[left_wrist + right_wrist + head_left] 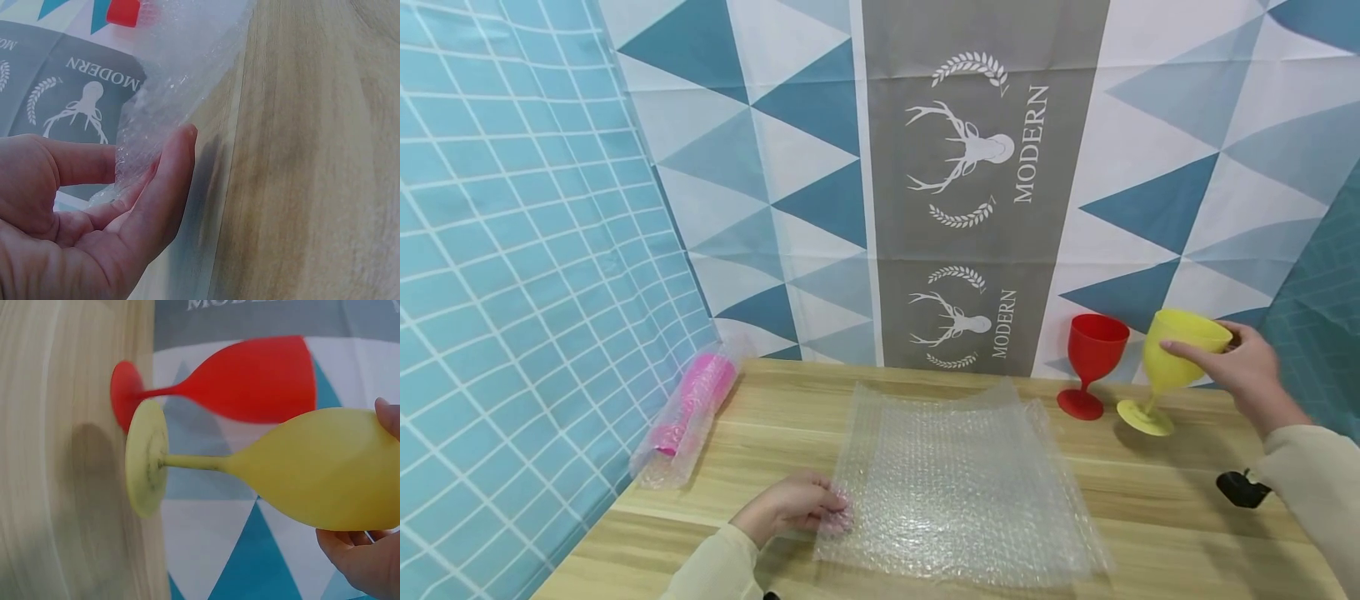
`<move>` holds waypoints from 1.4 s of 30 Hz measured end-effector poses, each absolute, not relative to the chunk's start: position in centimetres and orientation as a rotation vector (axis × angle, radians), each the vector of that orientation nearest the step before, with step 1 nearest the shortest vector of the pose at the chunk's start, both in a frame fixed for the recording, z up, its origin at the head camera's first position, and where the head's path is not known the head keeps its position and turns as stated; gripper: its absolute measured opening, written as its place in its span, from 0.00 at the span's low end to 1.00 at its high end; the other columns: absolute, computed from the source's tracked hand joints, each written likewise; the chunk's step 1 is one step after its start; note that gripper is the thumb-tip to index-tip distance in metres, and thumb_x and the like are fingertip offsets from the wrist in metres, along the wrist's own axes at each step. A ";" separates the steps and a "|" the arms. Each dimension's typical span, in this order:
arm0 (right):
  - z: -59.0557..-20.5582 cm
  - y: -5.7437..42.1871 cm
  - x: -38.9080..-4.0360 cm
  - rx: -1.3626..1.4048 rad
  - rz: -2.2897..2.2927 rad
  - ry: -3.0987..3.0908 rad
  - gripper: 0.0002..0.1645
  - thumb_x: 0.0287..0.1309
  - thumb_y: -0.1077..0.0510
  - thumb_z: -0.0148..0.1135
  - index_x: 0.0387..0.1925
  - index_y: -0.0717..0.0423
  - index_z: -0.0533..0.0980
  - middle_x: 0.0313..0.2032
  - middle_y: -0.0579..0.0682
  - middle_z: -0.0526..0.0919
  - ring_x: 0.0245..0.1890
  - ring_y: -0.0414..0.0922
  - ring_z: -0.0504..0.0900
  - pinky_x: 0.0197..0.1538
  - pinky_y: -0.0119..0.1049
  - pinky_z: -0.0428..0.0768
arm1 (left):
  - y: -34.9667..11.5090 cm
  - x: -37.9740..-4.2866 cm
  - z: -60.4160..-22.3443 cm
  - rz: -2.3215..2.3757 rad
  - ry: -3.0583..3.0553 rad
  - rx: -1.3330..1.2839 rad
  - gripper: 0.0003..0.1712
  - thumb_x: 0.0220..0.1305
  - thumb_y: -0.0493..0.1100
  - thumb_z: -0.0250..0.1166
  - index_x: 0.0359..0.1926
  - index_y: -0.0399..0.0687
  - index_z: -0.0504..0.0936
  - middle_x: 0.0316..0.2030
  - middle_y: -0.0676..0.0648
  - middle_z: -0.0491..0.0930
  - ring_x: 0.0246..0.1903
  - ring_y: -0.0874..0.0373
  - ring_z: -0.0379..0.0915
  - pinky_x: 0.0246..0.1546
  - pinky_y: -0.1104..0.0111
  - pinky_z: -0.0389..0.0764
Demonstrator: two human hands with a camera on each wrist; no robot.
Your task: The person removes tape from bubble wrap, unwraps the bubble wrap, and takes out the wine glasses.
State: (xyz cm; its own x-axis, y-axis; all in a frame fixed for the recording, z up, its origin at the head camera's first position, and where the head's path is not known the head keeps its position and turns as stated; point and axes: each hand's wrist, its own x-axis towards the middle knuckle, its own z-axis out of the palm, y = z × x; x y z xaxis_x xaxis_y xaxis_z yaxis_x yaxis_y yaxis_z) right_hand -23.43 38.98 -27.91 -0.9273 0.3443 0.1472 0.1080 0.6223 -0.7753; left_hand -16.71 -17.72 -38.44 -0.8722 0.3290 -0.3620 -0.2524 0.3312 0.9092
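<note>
Clear bubble wrap (955, 483) lies spread over the middle of the wooden table. My left hand (801, 502) pinches its left edge between thumb and fingers; in the left wrist view the sheet (169, 81) rises from between the fingers. My right hand (1243, 367) grips the bowl of a yellow plastic goblet (1176, 350) near its rim. The goblet tilts slightly, and the right wrist view shows its foot (147, 459) above a shadow on the table. Just left of it a red goblet (1093, 346) stands upright.
A pink item (696, 396) wrapped in bubble wrap lies at the table's left edge, against the blue grid-patterned wall covering (512, 250). Behind the table (775, 425) hangs a cloth (970, 208) with triangles and deer heads.
</note>
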 end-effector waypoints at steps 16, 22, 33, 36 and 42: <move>-31.1 38.6 -25.3 -0.466 1.107 -2.529 0.61 0.57 0.36 0.61 0.71 0.72 0.44 0.64 0.77 0.56 0.54 0.68 0.64 0.45 0.54 0.77 | -17.6 -16.5 -38.4 1.588 2.075 0.090 0.08 0.65 0.33 0.59 0.40 0.29 0.79 0.27 0.51 0.85 0.27 0.65 0.81 0.33 0.74 0.85; -31.7 38.6 -25.5 -0.523 1.132 -2.501 0.60 0.58 0.37 0.61 0.72 0.71 0.43 0.66 0.76 0.55 0.57 0.68 0.62 0.55 0.62 0.74 | -17.5 -16.5 -38.3 1.578 2.081 0.082 0.08 0.65 0.33 0.59 0.40 0.29 0.80 0.26 0.51 0.85 0.27 0.65 0.81 0.33 0.73 0.85; -32.3 38.4 -25.8 -0.533 1.123 -2.491 0.60 0.58 0.38 0.61 0.71 0.71 0.43 0.66 0.76 0.55 0.58 0.69 0.61 0.52 0.60 0.74 | -17.5 -16.6 -38.4 1.572 2.099 0.070 0.10 0.66 0.34 0.58 0.41 0.29 0.81 0.27 0.50 0.87 0.27 0.65 0.82 0.34 0.73 0.85; -32.3 38.3 -25.8 -0.531 1.137 -2.496 0.61 0.58 0.37 0.61 0.71 0.71 0.42 0.67 0.76 0.54 0.59 0.69 0.60 0.58 0.65 0.72 | -17.6 -16.6 -38.4 1.588 2.087 0.067 0.09 0.66 0.34 0.57 0.40 0.30 0.81 0.26 0.51 0.86 0.26 0.65 0.82 0.33 0.74 0.85; -32.4 38.3 -25.0 -0.491 1.169 -2.521 0.62 0.57 0.36 0.62 0.71 0.74 0.44 0.67 0.78 0.55 0.60 0.71 0.61 0.55 0.64 0.75 | -17.8 -16.6 -38.4 1.615 2.064 0.075 0.13 0.68 0.38 0.57 0.38 0.30 0.82 0.25 0.51 0.85 0.27 0.63 0.83 0.37 0.69 0.87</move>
State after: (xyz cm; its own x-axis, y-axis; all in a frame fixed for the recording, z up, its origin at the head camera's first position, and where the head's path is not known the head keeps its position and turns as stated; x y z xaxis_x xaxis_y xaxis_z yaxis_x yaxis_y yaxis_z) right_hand -24.97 38.34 -32.45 -0.8903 0.4333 0.1398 0.1732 0.6063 -0.7761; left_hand -16.62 -17.77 -38.44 -0.8663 0.3482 -0.3581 -0.2640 0.2894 0.9201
